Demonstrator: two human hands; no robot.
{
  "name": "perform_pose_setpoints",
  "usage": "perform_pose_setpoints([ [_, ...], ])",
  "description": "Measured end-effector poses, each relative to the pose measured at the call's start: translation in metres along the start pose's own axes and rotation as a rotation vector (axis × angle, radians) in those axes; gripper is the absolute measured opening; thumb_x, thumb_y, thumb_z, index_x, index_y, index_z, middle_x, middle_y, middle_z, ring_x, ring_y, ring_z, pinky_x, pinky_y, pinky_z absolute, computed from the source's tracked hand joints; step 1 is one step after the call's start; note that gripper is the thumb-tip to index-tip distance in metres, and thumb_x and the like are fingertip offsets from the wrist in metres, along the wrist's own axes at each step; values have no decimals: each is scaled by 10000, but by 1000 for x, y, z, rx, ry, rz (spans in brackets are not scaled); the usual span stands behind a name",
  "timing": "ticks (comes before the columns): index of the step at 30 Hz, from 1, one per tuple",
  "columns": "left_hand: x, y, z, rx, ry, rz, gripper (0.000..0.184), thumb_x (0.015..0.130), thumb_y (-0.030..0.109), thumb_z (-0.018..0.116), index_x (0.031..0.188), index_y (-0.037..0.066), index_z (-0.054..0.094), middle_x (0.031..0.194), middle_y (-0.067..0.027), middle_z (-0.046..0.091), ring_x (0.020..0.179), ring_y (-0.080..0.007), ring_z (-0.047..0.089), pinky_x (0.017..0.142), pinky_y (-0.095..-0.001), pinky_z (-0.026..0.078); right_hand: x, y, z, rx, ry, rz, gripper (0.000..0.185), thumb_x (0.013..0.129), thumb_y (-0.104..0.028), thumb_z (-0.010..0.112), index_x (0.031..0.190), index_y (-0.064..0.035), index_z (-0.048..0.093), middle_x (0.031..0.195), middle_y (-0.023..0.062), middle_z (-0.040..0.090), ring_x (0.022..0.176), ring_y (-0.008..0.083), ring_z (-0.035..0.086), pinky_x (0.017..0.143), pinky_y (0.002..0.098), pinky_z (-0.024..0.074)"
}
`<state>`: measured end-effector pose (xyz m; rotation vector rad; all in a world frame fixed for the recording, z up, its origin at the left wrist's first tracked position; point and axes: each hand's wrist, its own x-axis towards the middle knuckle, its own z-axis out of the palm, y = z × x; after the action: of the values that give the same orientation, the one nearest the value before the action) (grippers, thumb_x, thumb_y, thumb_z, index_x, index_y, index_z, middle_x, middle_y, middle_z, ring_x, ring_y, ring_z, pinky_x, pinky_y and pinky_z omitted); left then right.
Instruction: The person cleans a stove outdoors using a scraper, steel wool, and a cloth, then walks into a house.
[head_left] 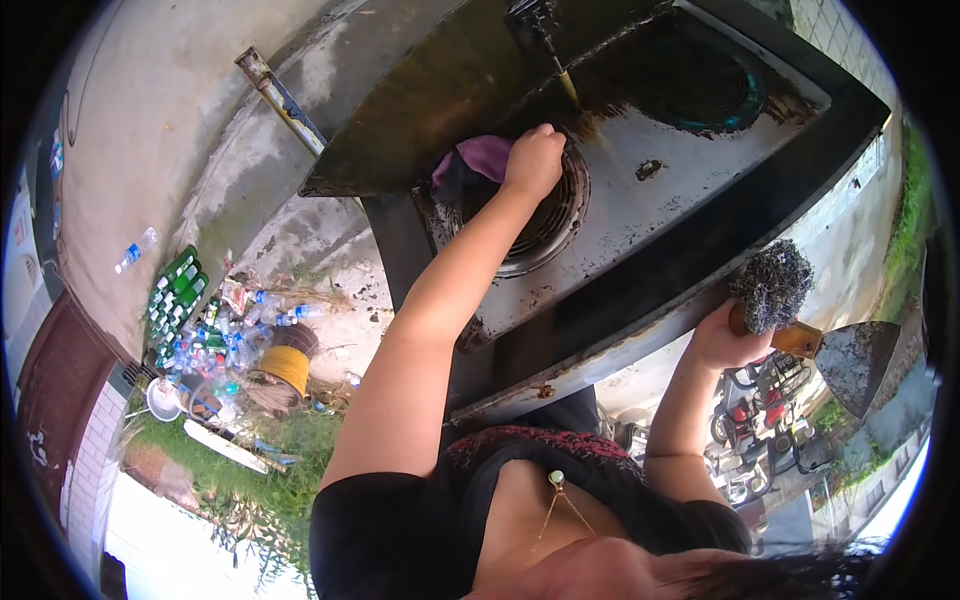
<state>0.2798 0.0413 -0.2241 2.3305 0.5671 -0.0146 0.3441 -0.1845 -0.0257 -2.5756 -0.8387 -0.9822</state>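
My left hand (537, 162) is closed, apparently gripping the edge of a purple and dark cloth (484, 157) over the near round burner ring (575, 195) of a grimy metal stove (640, 215). Part of the ring is hidden behind the hand, forearm and cloth. My right hand (728, 343) is closed round the wooden handle of a scraper (856, 368), beside the stove's front edge. The wide, stained blade points to the right. A ball of steel wool (775, 285) sits against the same hand, by the thumb and fingers.
A second round burner opening (690, 85) lies at the stove's far end, with a rusty pipe (560, 70) near it. To the left are green bottles (176, 292), a heap of plastic bottles (235, 335) and a yellow-wrapped roll (283, 368). Motorcycles (765, 410) stand behind on the right.
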Motion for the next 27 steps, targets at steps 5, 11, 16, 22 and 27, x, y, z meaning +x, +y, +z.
perform_pose_setpoints([
  [5, 20, 4, -1, -204, 175, -449, 148, 707, 149, 593, 777, 21, 574, 829, -150, 580, 773, -311, 552, 668, -364, 441, 6, -1, 0, 126, -66, -19, 416, 671, 26, 605, 1052, 69, 444, 1092, 232, 455, 987, 343, 468, 853, 404, 369],
  [11, -80, 51, -66, -540, -157, -236, 171, 708, 105, 588, 827, -18, 589, 773, -158, 568, 733, -308, 546, 657, -337, 432, -4, 5, 5, 83, 49, 58, 375, 663, -15, 672, 962, 84, 470, 951, 175, 539, 814, 243, 557, 732, 313, 470],
  [16, -121, 36, -81, -783, -249, -200, 197, 733, 93, 600, 893, -16, 565, 904, -76, 498, 653, -157, 531, 594, -254, 424, 5, -9, 9, 393, 89, 163, 292, 677, 91, 581, 950, 102, 478, 1002, 202, 513, 878, 290, 525, 791, 357, 440],
  [22, -92, 32, -60, -652, -240, -343, 138, 718, 48, 603, 818, -11, 527, 827, -62, 465, 570, -108, 477, 533, -236, 396, -7, 7, 1, 493, -50, 292, 421, 660, 90, 561, 1066, 102, 452, 1153, 235, 432, 1090, 350, 397, 958, 415, 248],
  [27, -54, 31, -28, -625, 5, -229, 110, 696, 31, 611, 729, -8, 513, 690, -75, 496, 527, -154, 491, 501, -266, 395, -5, 5, -2, 212, -93, 57, 357, 692, 60, 557, 1035, 97, 467, 1154, 254, 424, 1083, 365, 407, 944, 431, 262],
])
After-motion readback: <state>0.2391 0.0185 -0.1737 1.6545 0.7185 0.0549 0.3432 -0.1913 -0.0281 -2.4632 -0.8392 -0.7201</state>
